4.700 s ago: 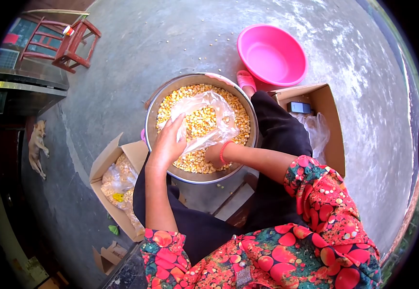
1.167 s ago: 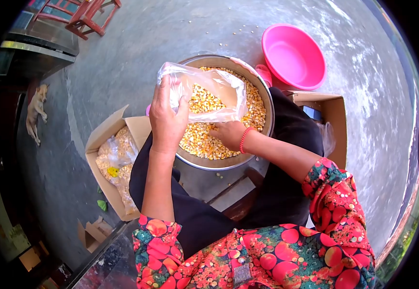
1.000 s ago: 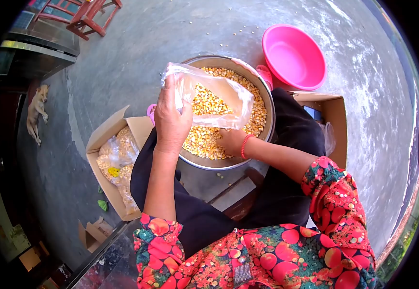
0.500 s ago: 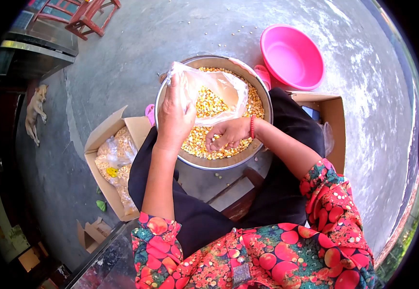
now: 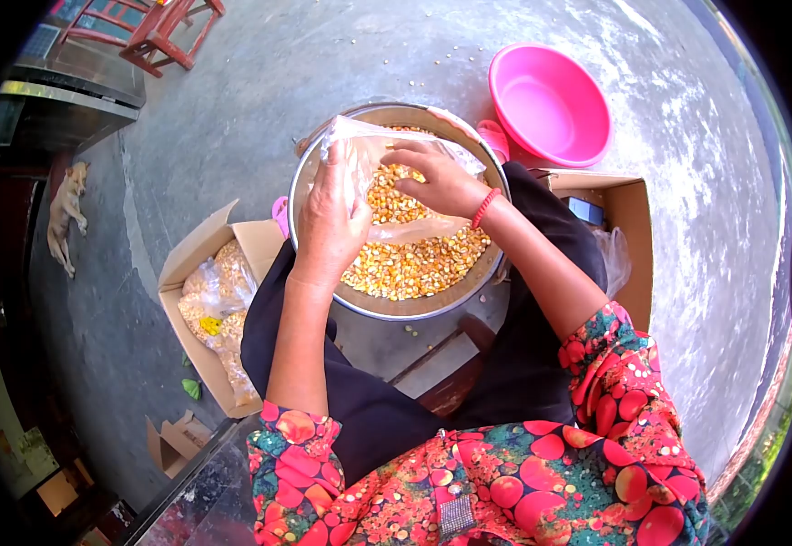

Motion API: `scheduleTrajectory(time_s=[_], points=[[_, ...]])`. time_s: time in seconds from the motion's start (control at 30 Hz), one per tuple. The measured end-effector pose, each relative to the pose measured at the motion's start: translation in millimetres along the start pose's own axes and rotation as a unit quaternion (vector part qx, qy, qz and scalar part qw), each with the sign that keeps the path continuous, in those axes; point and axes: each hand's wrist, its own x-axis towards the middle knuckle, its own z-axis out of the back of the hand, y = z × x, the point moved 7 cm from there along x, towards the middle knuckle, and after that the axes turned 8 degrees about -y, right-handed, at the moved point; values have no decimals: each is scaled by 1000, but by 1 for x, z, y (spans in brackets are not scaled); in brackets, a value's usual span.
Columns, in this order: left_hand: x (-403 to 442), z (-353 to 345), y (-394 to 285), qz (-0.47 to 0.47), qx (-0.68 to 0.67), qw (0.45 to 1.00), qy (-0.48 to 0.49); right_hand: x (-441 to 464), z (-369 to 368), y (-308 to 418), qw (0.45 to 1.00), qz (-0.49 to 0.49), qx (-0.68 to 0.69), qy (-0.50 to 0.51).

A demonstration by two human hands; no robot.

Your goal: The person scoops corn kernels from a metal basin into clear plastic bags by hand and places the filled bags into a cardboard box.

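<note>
A round metal tub [image 5: 303, 209] full of yellow corn kernels [image 5: 414, 271] stands between the knees. Over the kernels a clear plastic bag [image 5: 352, 136] gapes, with corn inside it. My left hand [image 5: 332, 214] grips the bag's left side, fingers pointing up along the plastic. My right hand [image 5: 441, 185], a red bracelet on its wrist, is above the bag's mouth. Its fingers are stretched out and apart, pointing left, and no kernels show in it. Whether those fingertips touch the plastic I cannot tell.
A pink basin [image 5: 551, 107] sits beyond the tub to the right. At the left, a cardboard box [image 5: 176, 273] contains bagged pale kernels. Another cardboard box [image 5: 633, 237] is by the right leg. A dog [image 5: 68, 214] lies at far left, near a red wooden chair [image 5: 155, 41].
My right hand has risen from the loose corn at the tub's near side to above the bag's mouth, and its curled fingers have opened. My left hand keeps hold of the bag.
</note>
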Motion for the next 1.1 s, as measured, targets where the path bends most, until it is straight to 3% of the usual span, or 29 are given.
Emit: scheduleTrajectory(time_s=[0.03, 0.07, 0.1, 0.17, 0.23, 0.3, 0.37, 0.43, 0.53, 0.57, 0.63, 0.83, 0.97, 1.03, 1.07, 1.1], points=[[0, 0, 0, 9, -2, 1000, 4, 2, 3, 3, 999, -29, -13, 40], [0, 0, 0, 18, -4, 1000, 7, 3, 3, 5, 984, -98, 106, 100], [0, 0, 0, 18, -4, 1000, 7, 1, 4, 8, 984, -98, 106, 100], [1, 3, -2, -23, -6, 999, -27, -24, -24, 19, 884, -183, 280, 326], [1, 3, -1, -22, -6, 1000, -21, -45, -37, 38, 756, -313, 360, 449], [0, 2, -3, -21, -8, 1000, -16, -52, -53, 51, 827, -192, 217, 482], [-1, -3, -4, 14, -51, 998, 32, -68, -81, 50, 920, 17, 69, 385], [-3, -5, -4, 3, -50, 998, 33, -75, -88, 57, 919, -8, 8, 394], [-4, -7, -5, -5, -52, 998, 41, -82, -102, 42, 950, 12, -136, 282], [-4, -8, -6, -1, -55, 997, 47, -86, -104, 39, 949, 11, -137, 282], [-4, -8, -5, -4, -56, 997, 50, -97, -106, 43, 905, -61, -68, 415], [-6, -7, -5, -24, -33, 998, 51, -124, -133, 15, 858, -62, -82, 504], [-5, -9, -5, -8, -45, 995, 87, -124, -134, -1, 883, -77, 15, 463], [-6, -11, -4, -18, -49, 995, 88, -118, -125, -1, 850, -198, 119, 474], [-7, -11, -5, -28, -51, 994, 88, -101, -94, 21, 784, -300, 126, 528], [-7, -10, -4, -26, -50, 995, 87, -94, -86, 27, 784, -298, 126, 530]])
